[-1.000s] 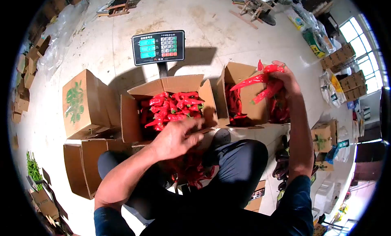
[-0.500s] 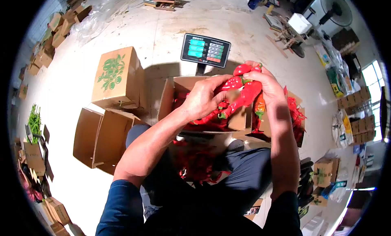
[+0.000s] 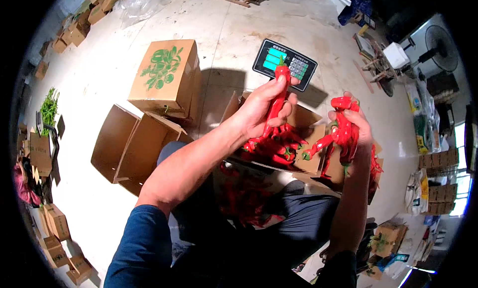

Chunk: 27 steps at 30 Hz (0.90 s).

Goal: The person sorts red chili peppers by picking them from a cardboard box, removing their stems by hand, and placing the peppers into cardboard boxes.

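Note:
My left hand (image 3: 266, 106) is closed round a long red chili pepper (image 3: 279, 96), its green stem pointing up in front of the scale display (image 3: 285, 64). Over to the right, my right hand (image 3: 356, 121) grips a bunch of several red peppers (image 3: 344, 131), one sticking out leftward with its green stem end. Below my left hand, an open cardboard box (image 3: 311, 166) holds a heap of red peppers (image 3: 279, 148). Another box (image 3: 336, 163) with red peppers stands under and beside my right hand, partly hidden by it.
A closed carton with green vegetable print (image 3: 162, 66) stands to the left, behind an open cardboard box (image 3: 117, 146). More red peppers (image 3: 244, 193) lie in shadow between my legs. A fan (image 3: 440, 48) and a small cart (image 3: 378, 69) stand far right.
My hands have moved apart from close together. My left hand now holds one pepper upright, while my right hand has moved right and down with the bunch. The view has shifted.

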Each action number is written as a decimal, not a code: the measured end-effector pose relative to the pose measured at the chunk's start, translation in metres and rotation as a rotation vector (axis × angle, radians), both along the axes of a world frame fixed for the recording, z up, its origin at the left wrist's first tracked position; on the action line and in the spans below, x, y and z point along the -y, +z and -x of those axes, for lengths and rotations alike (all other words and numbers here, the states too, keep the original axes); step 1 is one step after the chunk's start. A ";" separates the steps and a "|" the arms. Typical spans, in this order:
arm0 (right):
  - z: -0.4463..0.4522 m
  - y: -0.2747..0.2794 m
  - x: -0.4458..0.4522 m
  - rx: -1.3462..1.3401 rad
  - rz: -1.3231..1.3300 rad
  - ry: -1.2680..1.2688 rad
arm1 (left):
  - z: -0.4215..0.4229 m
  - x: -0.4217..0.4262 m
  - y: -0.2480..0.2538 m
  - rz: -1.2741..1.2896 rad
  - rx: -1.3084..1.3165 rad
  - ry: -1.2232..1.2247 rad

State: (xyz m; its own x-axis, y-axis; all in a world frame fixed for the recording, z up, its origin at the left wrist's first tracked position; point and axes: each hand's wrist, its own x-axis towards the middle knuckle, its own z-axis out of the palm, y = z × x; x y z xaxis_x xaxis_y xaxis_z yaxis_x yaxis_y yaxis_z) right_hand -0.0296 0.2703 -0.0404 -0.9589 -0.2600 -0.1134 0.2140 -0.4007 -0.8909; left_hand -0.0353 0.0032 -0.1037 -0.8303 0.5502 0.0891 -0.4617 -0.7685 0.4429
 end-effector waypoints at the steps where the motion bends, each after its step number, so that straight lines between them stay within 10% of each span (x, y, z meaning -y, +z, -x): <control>1: 0.001 -0.001 0.002 0.001 -0.011 0.013 | 0.000 0.001 0.002 -0.017 0.054 0.014; 15: -0.018 0.011 0.030 0.005 -0.047 0.039 | -0.006 0.005 0.014 -0.030 -0.064 -0.108; 24: -0.032 0.024 0.050 0.019 -0.089 0.007 | -0.009 0.010 0.011 0.258 -0.065 -0.147; 27: -0.026 0.018 0.045 -0.027 -0.095 0.075 | -0.011 0.006 0.020 0.727 -0.115 0.021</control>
State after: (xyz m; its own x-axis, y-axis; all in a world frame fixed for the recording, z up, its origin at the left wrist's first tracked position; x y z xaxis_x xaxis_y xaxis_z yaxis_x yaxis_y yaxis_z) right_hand -0.0035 0.2251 -0.0229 -0.9403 -0.3202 -0.1158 0.2159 -0.2977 -0.9299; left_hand -0.0246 -0.0024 -0.0835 -0.8488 0.4872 -0.2052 -0.3702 -0.2707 0.8886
